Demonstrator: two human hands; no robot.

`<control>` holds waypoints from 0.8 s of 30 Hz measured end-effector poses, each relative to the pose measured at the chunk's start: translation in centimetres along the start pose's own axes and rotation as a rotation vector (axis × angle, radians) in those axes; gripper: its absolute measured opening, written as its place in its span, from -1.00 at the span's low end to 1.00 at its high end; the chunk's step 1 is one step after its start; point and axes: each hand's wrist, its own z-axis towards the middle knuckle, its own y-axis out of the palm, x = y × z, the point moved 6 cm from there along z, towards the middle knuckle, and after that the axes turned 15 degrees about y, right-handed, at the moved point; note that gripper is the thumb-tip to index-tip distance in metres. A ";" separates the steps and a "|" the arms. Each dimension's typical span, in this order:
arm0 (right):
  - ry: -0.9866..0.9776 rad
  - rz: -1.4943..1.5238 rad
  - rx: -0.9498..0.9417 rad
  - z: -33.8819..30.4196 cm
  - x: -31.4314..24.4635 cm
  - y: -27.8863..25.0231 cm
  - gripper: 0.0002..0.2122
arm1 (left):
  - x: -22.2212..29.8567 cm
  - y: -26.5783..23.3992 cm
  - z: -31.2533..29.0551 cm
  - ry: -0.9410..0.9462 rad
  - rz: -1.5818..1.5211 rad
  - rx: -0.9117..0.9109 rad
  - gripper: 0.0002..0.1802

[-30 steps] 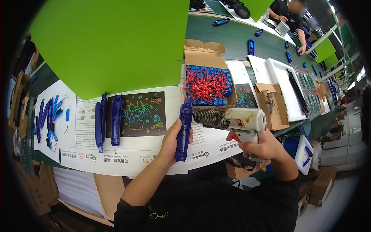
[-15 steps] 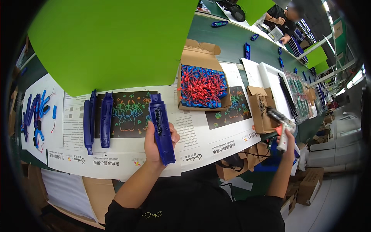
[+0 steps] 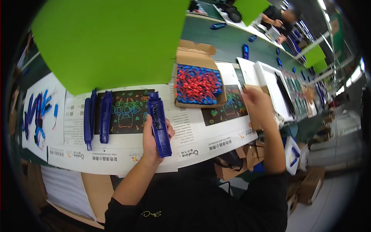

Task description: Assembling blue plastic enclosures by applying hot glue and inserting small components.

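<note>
My left hand (image 3: 150, 142) is wrapped round a long dark-blue plastic housing half (image 3: 162, 133), held tilted above the table with its hollow side up. Black marks or material show inside the hollow's upper part. My right hand (image 3: 258, 103) is blurred beside the open battery box; its fingers are smeared, and nothing can be made out in them. Partly hidden behind the right wrist is the whitish glue gun (image 3: 278, 118). The cardboard box (image 3: 194, 58) holds many blue battery cells with red wires (image 3: 198, 86).
More blue housing pieces (image 3: 105, 118) lie left on the printed paper sheet (image 3: 154, 164). Farther left are loose cells and housings (image 3: 39, 116). A green panel (image 3: 112, 42) rises behind. To the right stands a white foam tray (image 3: 266, 79). A co-worker (image 3: 276, 23) sits across the bench.
My right hand has let go of the glue gun and moved left and up towards the battery box. My left hand still holds the housing half, in nearly the same place.
</note>
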 end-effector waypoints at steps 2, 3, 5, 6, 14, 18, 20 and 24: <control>-0.106 -0.143 -0.072 1.8 -1.2 3.9 -0.79 | -0.4 -0.5 0.1 -0.018 0.040 -0.014 -0.38; -0.140 -0.185 -0.102 2.7 -1.0 5.6 -0.80 | -0.3 -0.7 0.2 -0.033 0.048 -0.012 -0.38; -0.105 -0.132 -0.071 3.5 0.1 6.7 -0.79 | -0.2 -1.0 0.4 -0.047 0.056 0.021 -0.38; -0.090 -0.110 -0.063 3.5 0.5 6.8 -0.78 | -0.2 -0.7 0.5 -0.051 0.068 0.015 -0.38; -0.158 0.026 0.063 2.2 0.2 7.2 -0.78 | -1.4 -0.1 0.0 -0.155 0.125 -0.056 -0.41; -0.077 0.266 0.007 0.5 -0.4 4.8 -0.76 | -1.1 -0.6 -0.3 -0.166 0.213 -0.063 -0.49; 0.039 0.502 -0.072 -2.1 -1.6 2.7 -0.80 | -1.6 -0.3 -0.4 -0.189 0.270 -0.084 -0.56; -0.662 0.387 -0.052 -9.0 -8.8 3.9 -0.79 | -2.6 0.4 -1.1 -0.284 0.303 -0.209 -0.64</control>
